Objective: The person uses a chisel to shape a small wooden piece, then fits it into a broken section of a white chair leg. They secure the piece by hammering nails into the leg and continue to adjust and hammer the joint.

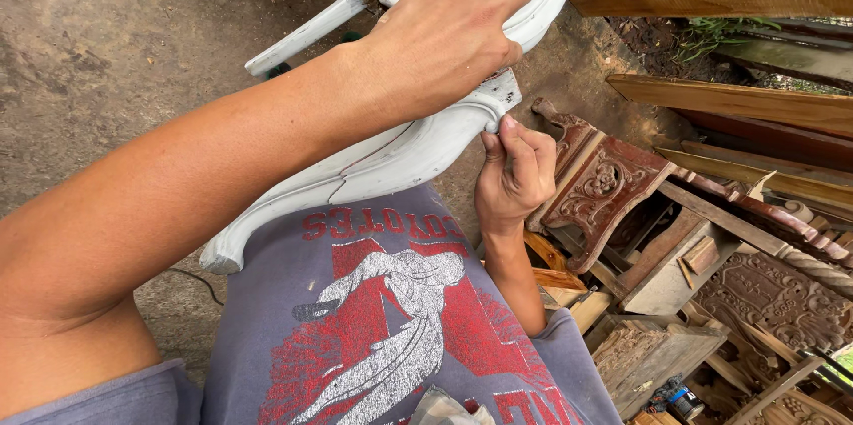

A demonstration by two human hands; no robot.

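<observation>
On the left, bare packed earth [115,43] takes up the frame, with a thin dark cable lying on it near the person's side. Across it reaches the left hand [444,43], its fingers curled over the top of a white-painted curved chair frame [400,154] and closed around the upper rail, steadying it against the lap and the grey printed shirt [373,318].

The frame runs diagonally from lower left to upper right — a carved, scrolled piece with a slimmer white rail [302,34] branching off above. A crack shows along its painted face near the shirt, and the paint looks worn and chipped at the carved scroll. Judging by this, most of the white coat is still on; only the area at the scroll looks worked, so the greater part seems left to do.

Just under the scroll sits the right hand [514,178], fingers pinched together against the frame's edge; whether they hold a small tool or scrap of abrasive I cannot tell.

To the right lies a pile of dark red-brown carved wooden panels [604,185] and plain planks [729,101] — stacked loosely, no real containers among them. Lower right, a small cordless power tool [677,397] rests among the offcuts.
</observation>
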